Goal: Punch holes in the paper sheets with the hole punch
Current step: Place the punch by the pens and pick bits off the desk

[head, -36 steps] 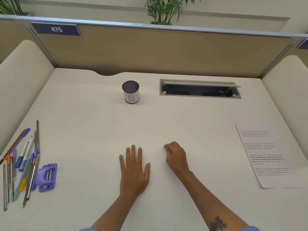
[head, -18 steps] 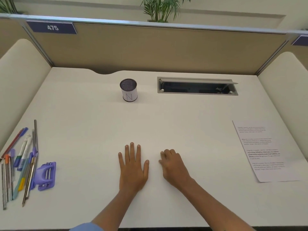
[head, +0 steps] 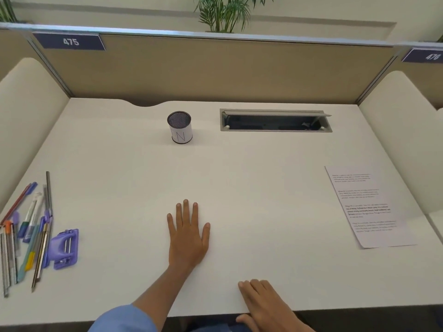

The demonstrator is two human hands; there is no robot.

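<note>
Your left hand (head: 188,238) lies flat on the desk (head: 239,176), fingers spread and holding nothing. Your right hand (head: 266,305) rests at the near edge, fingers loosely together, also empty. The purple hole punch (head: 63,249) sits well left of your left fingers, just beside the pens (head: 26,226); it looks rigid and fairly light, so grip its body. The printed paper sheets (head: 369,207) lie far right of your right fingers; thin and floppy, lift them by an edge.

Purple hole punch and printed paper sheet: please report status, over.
Left hand flat on white desk, empty; right hand at near edge, empty. Purple plastic hole punch untouched far left beside pens. Printed paper sheet far right. Nothing blocking.
</note>
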